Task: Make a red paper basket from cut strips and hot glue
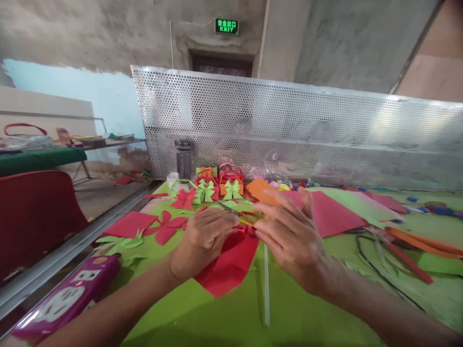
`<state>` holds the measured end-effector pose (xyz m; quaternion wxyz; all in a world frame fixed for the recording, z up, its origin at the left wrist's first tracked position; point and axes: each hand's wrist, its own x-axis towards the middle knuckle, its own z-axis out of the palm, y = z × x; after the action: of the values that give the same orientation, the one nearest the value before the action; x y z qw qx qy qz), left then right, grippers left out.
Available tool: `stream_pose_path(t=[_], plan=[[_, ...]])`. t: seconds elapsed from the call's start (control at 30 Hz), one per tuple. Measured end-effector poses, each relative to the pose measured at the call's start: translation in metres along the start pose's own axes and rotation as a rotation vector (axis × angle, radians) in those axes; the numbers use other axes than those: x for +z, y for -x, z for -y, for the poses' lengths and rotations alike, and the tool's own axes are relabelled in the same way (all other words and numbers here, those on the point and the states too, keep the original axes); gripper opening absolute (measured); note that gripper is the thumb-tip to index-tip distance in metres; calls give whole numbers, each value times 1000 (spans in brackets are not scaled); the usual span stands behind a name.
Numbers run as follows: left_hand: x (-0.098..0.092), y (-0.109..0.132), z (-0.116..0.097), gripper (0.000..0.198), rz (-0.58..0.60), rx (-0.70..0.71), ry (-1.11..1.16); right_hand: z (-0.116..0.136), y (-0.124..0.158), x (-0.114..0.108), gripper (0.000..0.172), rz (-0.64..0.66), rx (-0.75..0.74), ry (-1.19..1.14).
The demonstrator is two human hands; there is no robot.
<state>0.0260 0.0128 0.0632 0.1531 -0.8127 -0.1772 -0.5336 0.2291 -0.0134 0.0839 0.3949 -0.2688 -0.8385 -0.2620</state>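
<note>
a long, glossy purple case with a white cartoon face (68,299) lies at the lower left, partly behind the person's left forearm. a bright green tabletop (206,318) spreads under everything, and a thin, translucent white stick (266,294) lies on it, below the right hand (294,236).

just beyond, between both hands, is a pointed red felt-like sheet (229,267), gathered at its upper end. the left hand (206,236) is curled, fingers drawn together, pinching that upper end; the right hand has its fingers loosely spread and its thumb raised, fingertips at the gathered part, though i cannot tell whether they pinch it.

to the left lie a pale green leafy cutout (121,243), a red petal-shaped cutout (166,228) and a flat red four-sided sheet (130,223). to the right are a long orange strip (423,241) and a large pinkish-red sheet (331,214).

past the fingers, orange-handled metal scissors (227,208) lie near small felt-like bags with bow-shaped cutouts (233,189). behind them stands a dark grey bottle (183,161), before a perforated silvery metal panel (289,111). farthest, a lit green exit sign (226,26) hangs on the grey wall (108,29).
</note>
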Motion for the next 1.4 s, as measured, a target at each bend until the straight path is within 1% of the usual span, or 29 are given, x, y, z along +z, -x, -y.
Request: stream_pose_path(t=[0.13,0.27,0.4,0.5,0.63,0.77,0.83,0.87,0.97,1.0,1.03,1.1,1.17,1.27,1.4], plan=[[1,3,-1,12,25,-8,29,-1,0,-3,26,40,-89,1],[2,2,-3,12,35,-6,40,-4,0,-1,23,17,-99,-65],[0,-1,-2,13,37,16,34,-4,-1,5,19,-36,-33,-196],[-1,-3,-2,15,40,27,34,-4,-3,10,13,-43,57,-346],[-2,-4,-2,14,46,42,12,-3,-4,14,9,1,204,-568],[-3,-2,-1,15,61,80,-1,-2,-4,12,7,63,265,-700],[-4,-1,1,16,77,94,-16,-3,-3,11,2,78,259,-706],[-4,-1,1,17,84,97,-21,-3,-2,11,8,79,254,-698],[-4,-1,3,18,89,103,-10,-5,-1,13,39,56,217,-633],[-4,-1,3,18,84,106,-2,-5,-1,14,46,50,185,-608],[-4,-1,2,17,78,105,2,-5,-2,15,49,43,143,-586],[-4,0,2,17,69,95,2,-6,-2,17,42,28,53,-548],[-3,0,1,17,67,70,8,-6,-3,18,29,-3,-9,-509],[-3,0,0,15,76,17,45,-7,-3,17,16,-42,-42,-456],[-2,0,-1,11,48,-40,91,-9,-2,16,11,-47,-42,-409]])
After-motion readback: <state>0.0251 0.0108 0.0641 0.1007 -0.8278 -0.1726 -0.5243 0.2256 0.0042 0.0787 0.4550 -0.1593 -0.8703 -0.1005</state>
